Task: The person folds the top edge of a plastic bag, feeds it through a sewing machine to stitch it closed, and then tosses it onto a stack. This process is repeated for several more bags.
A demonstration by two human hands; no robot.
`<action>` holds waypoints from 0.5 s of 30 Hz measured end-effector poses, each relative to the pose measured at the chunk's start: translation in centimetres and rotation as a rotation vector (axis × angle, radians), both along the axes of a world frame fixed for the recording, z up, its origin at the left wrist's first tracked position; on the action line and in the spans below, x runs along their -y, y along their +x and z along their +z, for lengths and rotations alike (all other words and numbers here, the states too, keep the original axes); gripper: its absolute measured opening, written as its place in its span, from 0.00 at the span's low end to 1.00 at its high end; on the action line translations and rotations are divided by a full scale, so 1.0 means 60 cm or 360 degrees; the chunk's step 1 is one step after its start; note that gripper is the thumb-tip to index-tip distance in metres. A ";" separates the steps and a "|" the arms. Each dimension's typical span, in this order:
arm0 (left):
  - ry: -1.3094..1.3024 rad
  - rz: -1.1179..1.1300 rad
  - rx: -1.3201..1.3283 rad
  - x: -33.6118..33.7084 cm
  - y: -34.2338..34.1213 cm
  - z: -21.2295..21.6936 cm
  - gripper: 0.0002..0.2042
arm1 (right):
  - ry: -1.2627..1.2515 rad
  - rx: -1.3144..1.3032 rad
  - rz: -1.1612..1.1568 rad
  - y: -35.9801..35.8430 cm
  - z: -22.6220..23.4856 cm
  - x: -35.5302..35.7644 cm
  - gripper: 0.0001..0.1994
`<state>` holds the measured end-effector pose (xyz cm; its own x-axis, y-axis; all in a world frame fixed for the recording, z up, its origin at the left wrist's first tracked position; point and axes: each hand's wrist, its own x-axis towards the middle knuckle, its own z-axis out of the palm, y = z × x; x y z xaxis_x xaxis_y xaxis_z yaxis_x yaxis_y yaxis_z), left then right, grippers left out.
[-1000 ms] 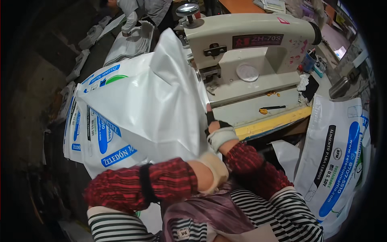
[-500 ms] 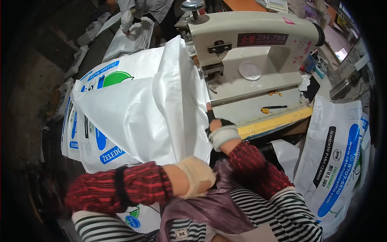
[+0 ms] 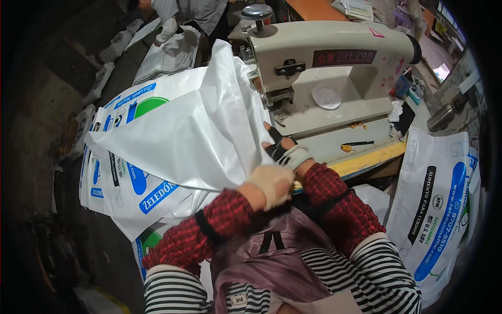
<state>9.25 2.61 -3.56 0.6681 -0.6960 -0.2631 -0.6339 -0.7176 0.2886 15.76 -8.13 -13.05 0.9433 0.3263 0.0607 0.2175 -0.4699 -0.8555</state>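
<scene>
A large white woven sack (image 3: 178, 136) lies folded over beside the sewing machine (image 3: 334, 42), its right edge along the machine's needle end. My right hand (image 3: 283, 149), in a black fingerless glove with a pale wrap at the wrist, rests against that edge. Its thumb and forefinger are stretched apart. My left hand (image 3: 276, 184), in a cream covering, is at the sack's near right corner, just below my right hand. Motion blurs it, and its fingers cannot be made out.
Printed white sacks (image 3: 157, 196) lie under the folded one. More printed sacks (image 3: 436, 209) hang at the right. A black tool (image 3: 360, 143) lies on the machine bed. Beyond, a person (image 3: 201, 15) stands by a stack of white sacks (image 3: 170, 55).
My left hand has moved up and right toward my right hand. My right hand has turned, its fingers spreading apart. The sack's near edge has risen, and its left flap has shifted left.
</scene>
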 end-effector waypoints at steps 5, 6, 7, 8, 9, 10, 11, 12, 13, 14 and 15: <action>-0.0871 0.0198 -0.0085 -0.057 0.140 -0.043 0.10 | 0.1195 -0.0833 0.0098 0.003 -0.002 0.035 0.21; -0.0146 0.0057 0.0110 -0.051 0.165 0.013 0.10 | 0.1230 -0.0809 -0.0106 -0.017 0.020 0.038 0.21; 0.0091 0.0165 0.0222 -0.062 0.192 0.014 0.10 | 0.1200 -0.0786 -0.0135 -0.022 0.016 0.039 0.21; 0.0330 0.0282 0.0331 -0.074 0.216 0.015 0.10 | 0.1170 -0.0763 -0.0156 -0.026 0.011 0.041 0.20; 0.0380 0.0362 0.0404 -0.081 0.238 0.019 0.10 | 0.1188 -0.0770 -0.0212 -0.036 0.015 0.041 0.19; 0.0449 0.0477 0.0484 -0.104 0.251 0.026 0.10 | 0.1158 -0.0796 -0.0217 -0.042 0.019 0.034 0.19; 0.0537 0.0539 0.0492 -0.137 0.260 0.025 0.10 | 0.1146 -0.0794 -0.0191 -0.047 0.017 0.025 0.19; 0.0546 0.0595 0.0499 -0.154 0.258 0.039 0.10 | 0.1131 -0.0792 -0.0192 -0.049 0.012 0.026 0.19; 0.0496 0.0608 0.0500 -0.174 0.244 0.062 0.10 | 0.1139 -0.0854 -0.0174 -0.054 0.014 0.025 0.20; 0.0449 0.0627 0.0505 -0.196 0.226 0.088 0.10 | 0.1050 -0.0902 -0.0121 -0.054 0.027 0.023 0.19; 0.0229 0.0577 0.0543 -0.221 0.197 0.120 0.09 | 0.0958 -0.0893 -0.0104 -0.047 0.036 0.020 0.18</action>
